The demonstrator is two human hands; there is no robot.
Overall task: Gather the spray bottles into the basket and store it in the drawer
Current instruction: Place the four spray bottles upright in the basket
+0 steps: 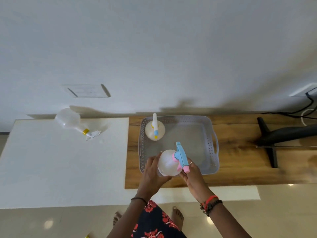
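The left hand [153, 170] cups the round translucent body of a spray bottle with a blue and pink trigger head [172, 161], fingers wrapped around its left side. The right hand [192, 174] closes on the neck and trigger from the right, a ring on one finger. Together they hold the bottle over the near-left corner of the grey perforated basket [211, 145]. Inside the basket, in its far-left corner, a second spray bottle with a white head [154, 128] stands upright. The basket sits at the left end of the wooden counter [240, 157]. A third spray bottle with a yellow collar [73, 121] lies on its side near the far edge of the white cabinet top [60, 160], well apart from the basket.
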